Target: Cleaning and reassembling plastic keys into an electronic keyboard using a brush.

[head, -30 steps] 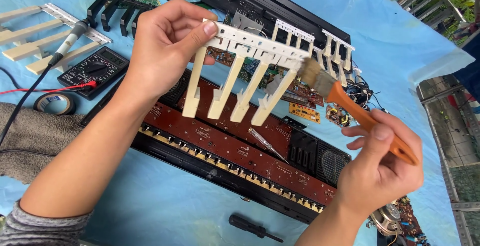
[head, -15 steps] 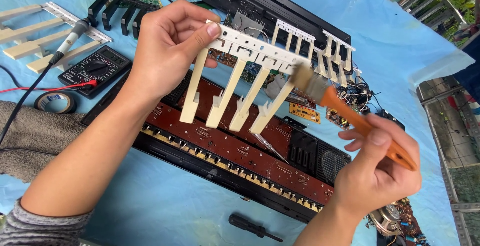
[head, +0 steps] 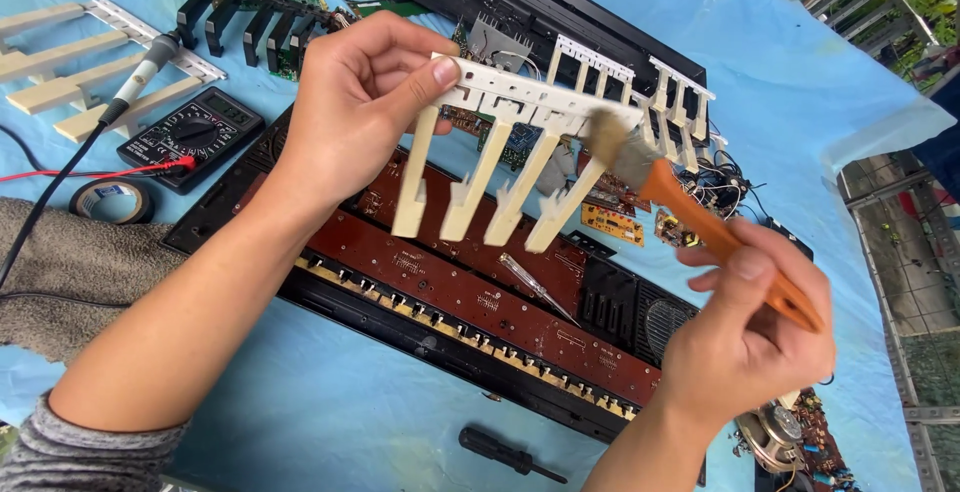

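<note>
Over the last second your right hand [head: 745, 342] has drawn the orange-handled brush [head: 700, 222] down and to your left, so its bristles now sit blurred against the right-hand end of the white key strip [head: 520, 112], near the last cream key, where a moment ago they were up by the far comb of tabs. That reads as a sweep along the strip, so the dusting looks to be working its way across rather than finished. Your left hand [head: 350, 117] has kept the strip raised above the opened keyboard chassis [head: 450, 282], and its grip is closed: thumb on top of the strip's left end, fingers curled behind it. The right grip is closed round the brush handle near its tail, thumb laid along the top. The strip's long axis runs left to right, dipping slightly toward the right, and its four cream keys hang down and toward you, fanned a little. The brush points up and to the left, its handle trailing down to the right. On the blue surface [head: 300, 422] lie a black screwdriver [head: 505, 452], a multimeter [head: 190, 132] and a roll of tape [head: 112, 200].
</note>
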